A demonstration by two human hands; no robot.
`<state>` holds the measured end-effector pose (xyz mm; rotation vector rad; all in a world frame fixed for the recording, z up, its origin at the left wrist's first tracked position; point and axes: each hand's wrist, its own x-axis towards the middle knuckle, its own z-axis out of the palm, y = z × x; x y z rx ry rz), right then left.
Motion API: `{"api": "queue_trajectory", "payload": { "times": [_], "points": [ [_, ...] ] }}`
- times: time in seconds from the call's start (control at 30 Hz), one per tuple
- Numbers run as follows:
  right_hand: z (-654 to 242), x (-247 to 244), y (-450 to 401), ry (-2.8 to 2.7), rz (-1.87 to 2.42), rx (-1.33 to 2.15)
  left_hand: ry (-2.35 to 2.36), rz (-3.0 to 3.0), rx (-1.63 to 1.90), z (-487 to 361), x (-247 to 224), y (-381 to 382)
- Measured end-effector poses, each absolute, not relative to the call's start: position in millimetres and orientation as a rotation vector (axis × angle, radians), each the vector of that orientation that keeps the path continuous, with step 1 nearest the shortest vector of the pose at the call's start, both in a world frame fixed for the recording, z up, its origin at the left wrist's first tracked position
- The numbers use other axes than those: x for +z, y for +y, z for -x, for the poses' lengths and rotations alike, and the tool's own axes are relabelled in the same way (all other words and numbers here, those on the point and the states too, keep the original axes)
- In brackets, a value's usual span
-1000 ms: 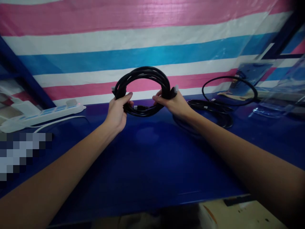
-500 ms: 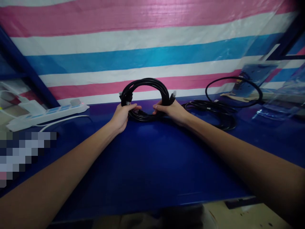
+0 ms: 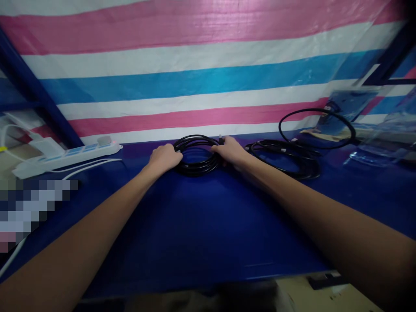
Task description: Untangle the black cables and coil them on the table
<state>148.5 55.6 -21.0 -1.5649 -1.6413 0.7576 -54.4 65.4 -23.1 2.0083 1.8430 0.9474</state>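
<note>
- The round coil of glossy black cable (image 3: 195, 170) lies between the person's two hands, low on the smooth dark-blue tabletop (image 3: 201, 225); its ring is open in the middle, with blue surface showing through;
- the left hand (image 3: 165, 157) is curled over the coil's left side, back of the hand up, thumb pointing in towards the ring; its other fingers are mostly hidden from me, yet it seems closed on the strands;
- the right hand (image 3: 232, 151) has the coil's right side in a nearly closed grip, thumb reaching inward over the loops; a small black connector with a pale tip (image 3: 221, 140) pokes up just beside its knuckles;
- to the right of that hand, near but apart from the held coil, I see a looser heap of black cable (image 3: 305, 174);
- well off to the left of the left hand sits a long white plastic power strip (image 3: 78, 155); behind everything hangs a pink, white and blue striped sheet (image 3: 208, 82).
</note>
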Motion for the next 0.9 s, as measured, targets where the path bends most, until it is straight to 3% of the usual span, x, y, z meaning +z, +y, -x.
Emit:
{"api": "queue_trajectory", "payload": {
  "times": [0.1,0.2,0.3,0.5,0.63,0.8,0.9],
  "points": [
    [-150.5,-17.0,57.5,-1.765,1.665,0.535,1.937,-2.232,0.937,44.0,-13.1,50.4],
    [-150.1,-17.1,59.1,-1.881,1.694,0.400,1.461,-2.722,0.777,29.2,-7.7,34.4],
    [-152.7,-14.5,57.9,-1.948,1.687,0.313,1.129,-2.836,0.471,16.4,-13.9,26.5],
    [-191.8,33.2,33.4,-1.932,1.461,-0.064,1.257,-2.817,0.538,16.6,-27.3,38.6],
    [-247.5,51.8,18.0,-2.063,1.752,-0.248,1.441,-2.720,0.647,50.1,-25.8,57.7],
    [-287.4,26.8,16.2,-2.262,1.889,0.254,1.564,-2.718,0.586,75.0,-15.1,62.6],
    [-280.9,13.3,14.7,-2.319,1.843,0.347,1.661,-2.689,0.826,61.1,-2.3,50.4]
  ]
}}
